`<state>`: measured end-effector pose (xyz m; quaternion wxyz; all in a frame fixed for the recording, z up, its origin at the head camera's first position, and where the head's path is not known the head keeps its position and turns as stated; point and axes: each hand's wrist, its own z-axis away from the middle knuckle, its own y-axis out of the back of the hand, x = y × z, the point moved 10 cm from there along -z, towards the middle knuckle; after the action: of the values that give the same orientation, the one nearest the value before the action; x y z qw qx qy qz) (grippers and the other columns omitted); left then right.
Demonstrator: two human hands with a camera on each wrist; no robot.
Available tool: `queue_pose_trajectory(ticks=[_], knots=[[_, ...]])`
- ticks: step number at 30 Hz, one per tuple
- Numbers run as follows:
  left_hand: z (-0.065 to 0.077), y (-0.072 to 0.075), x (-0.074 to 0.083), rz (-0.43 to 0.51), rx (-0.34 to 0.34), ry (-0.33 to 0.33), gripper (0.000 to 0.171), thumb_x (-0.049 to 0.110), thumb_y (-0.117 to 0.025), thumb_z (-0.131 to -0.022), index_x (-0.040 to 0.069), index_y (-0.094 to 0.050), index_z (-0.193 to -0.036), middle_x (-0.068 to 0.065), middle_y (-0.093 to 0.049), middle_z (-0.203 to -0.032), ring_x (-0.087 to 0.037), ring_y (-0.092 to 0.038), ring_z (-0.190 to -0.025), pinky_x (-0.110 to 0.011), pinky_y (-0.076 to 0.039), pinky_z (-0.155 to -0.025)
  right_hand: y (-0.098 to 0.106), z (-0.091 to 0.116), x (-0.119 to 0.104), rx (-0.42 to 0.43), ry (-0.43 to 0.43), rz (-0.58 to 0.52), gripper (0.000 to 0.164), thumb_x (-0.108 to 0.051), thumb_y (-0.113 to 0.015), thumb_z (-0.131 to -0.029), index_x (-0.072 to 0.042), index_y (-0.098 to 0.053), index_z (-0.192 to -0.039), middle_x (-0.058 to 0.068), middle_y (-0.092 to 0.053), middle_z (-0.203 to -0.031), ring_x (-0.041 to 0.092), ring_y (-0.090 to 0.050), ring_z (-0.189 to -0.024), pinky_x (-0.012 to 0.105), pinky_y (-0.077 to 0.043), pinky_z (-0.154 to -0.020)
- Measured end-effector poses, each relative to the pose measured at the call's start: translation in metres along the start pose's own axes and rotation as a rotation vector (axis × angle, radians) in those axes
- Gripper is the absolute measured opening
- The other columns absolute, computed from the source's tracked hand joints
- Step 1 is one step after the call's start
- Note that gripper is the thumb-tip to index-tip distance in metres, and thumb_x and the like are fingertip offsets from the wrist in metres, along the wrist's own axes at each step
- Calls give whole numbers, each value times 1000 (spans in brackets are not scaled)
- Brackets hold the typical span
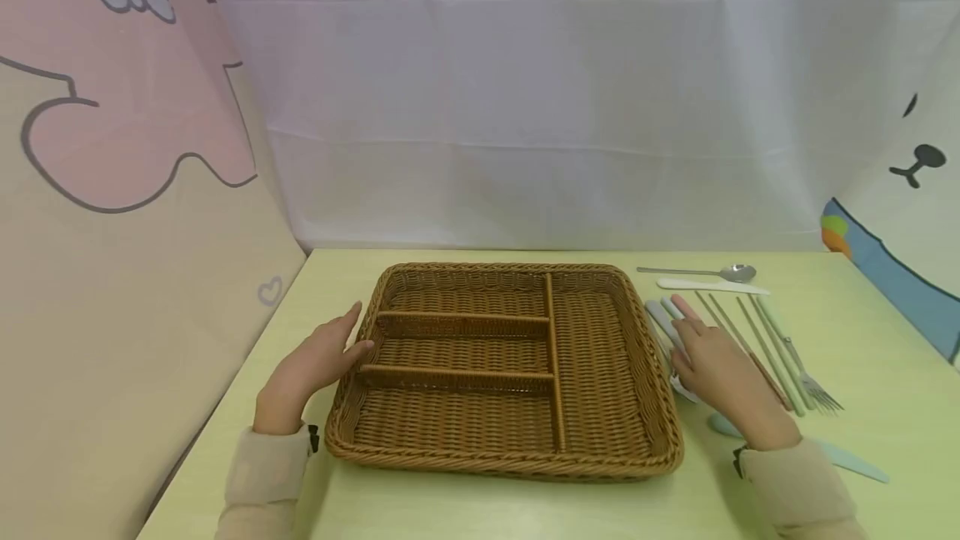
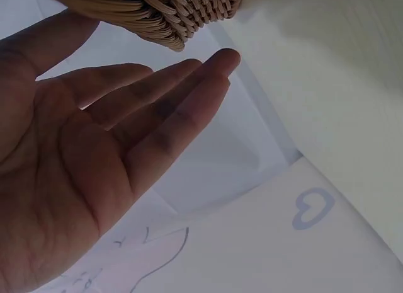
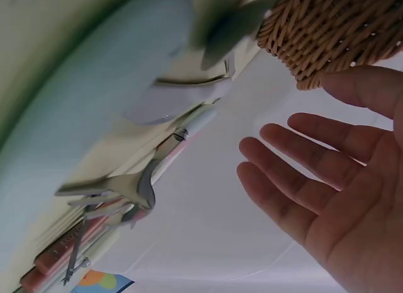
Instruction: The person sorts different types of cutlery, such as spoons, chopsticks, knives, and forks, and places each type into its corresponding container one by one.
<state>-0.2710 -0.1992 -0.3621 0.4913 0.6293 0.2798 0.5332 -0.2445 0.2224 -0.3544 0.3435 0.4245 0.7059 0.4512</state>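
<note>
A brown wicker basket [image 1: 502, 463] with several compartments lies between my two hands. On its left side, my left hand [image 1: 311, 365] has its fingers extended and its thumb at the rim. The left wrist view shows this hand [image 2: 94, 154] with its palm bare and the basket's corner [image 2: 195, 12] just above the fingertips. Over the cutlery by the basket's right side is my right hand [image 1: 723, 369]. Seen from the right wrist, that hand [image 3: 334, 186] has spread fingers and an empty palm, with the thumb close to the wicker wall [image 3: 315, 34].
Right of the basket lie a metal spoon [image 1: 738, 273], a white knife [image 1: 705, 284], several chopsticks [image 1: 780, 357], a fork [image 1: 819, 392] and a pale blue knife [image 1: 855, 463]. Handles in grey and pink [image 1: 682, 304] show partly behind the right hand. White cloth [image 1: 495, 107] hangs behind the table.
</note>
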Motion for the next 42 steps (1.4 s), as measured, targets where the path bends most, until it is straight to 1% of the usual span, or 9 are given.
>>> queue_pose_trajectory(ticks=[5, 8, 12, 16, 19, 24, 34, 40, 42], knots=[[-1, -4, -2, 13, -24, -12, 65, 14, -51, -92, -15, -15, -138, -39, -41, -129, -47, -42, -115, -58, -38, -95, -11, -1, 5, -90, -41, -39, 24, -3, -60, -79, 12, -56, -97, 26, -60, -87, 31, -55, -64, 38, -48, -44], [-2, -6, -3, 17, -32, -12, 64, 12, -52, -92, -16, -16, -137, -39, -47, -123, -47, -47, -111, -58, -40, -92, -15, -4, 6, -122, -49, -54, 14, -1, -59, -79, 9, -57, -89, 19, -58, -78, 23, -52, -60, 34, -46, -44], [-2, -7, -3, 22, -43, -4, 63, 11, -52, -92, -16, -18, -137, -37, -51, -119, -45, -50, -107, -58, -42, -91, -21, -8, 9, -164, -69, -70, 12, 1, -60, -77, 9, -57, -85, 19, -58, -77, 22, -53, -61, 35, -48, -48], [-3, -9, -3, 20, -48, -1, 60, 11, -51, -92, -17, -21, -136, -36, -53, -117, -43, -53, -103, -56, -44, -89, -31, -10, 12, -212, -91, -93, 4, 3, -59, -78, 5, -57, -76, 14, -58, -68, 18, -50, -54, 32, -47, -46], [-4, -10, -3, 23, -45, -7, 58, 10, -51, -92, -17, -22, -135, -35, -55, -115, -42, -54, -102, -56, -44, -88, -40, -10, 15, -255, -109, -104, 11, 3, -55, -80, 1, -54, -69, 8, -55, -60, 13, -45, -48, 29, -45, -43], [-4, -10, -3, 22, -35, -14, 58, 9, -51, -92, -17, -23, -135, -34, -55, -114, -40, -57, -98, -55, -45, -87, -45, -10, 13, -277, -93, -79, 16, 3, -54, -82, 2, -54, -66, 9, -55, -57, 14, -48, -47, 30, -48, -43], [-4, -10, -4, 33, -37, -6, 58, 9, -51, -92, -17, -22, -135, -33, -56, -114, -40, -56, -100, -56, -44, -89, -42, -12, 7, -231, -54, -64, 13, 5, -53, -81, 4, -54, -68, 11, -55, -62, 19, -53, -52, 34, -51, -47], [-4, -9, -2, 29, -26, -23, 58, 7, -52, -91, -18, -23, -134, -33, -57, -111, -37, -59, -94, -55, -46, -86, -48, -13, 9, -267, -80, -129, 16, 7, -49, -84, 8, -53, -69, 12, -54, -60, 16, -51, -50, 30, -50, -44], [-4, -9, -2, 26, -25, -26, 58, 7, -52, -91, -18, -23, -134, -33, -57, -111, -38, -59, -94, -55, -46, -85, -49, -14, 9, -261, -68, -115, 15, 9, -48, -84, 8, -52, -69, 12, -53, -58, 17, -51, -49, 30, -50, -44]])
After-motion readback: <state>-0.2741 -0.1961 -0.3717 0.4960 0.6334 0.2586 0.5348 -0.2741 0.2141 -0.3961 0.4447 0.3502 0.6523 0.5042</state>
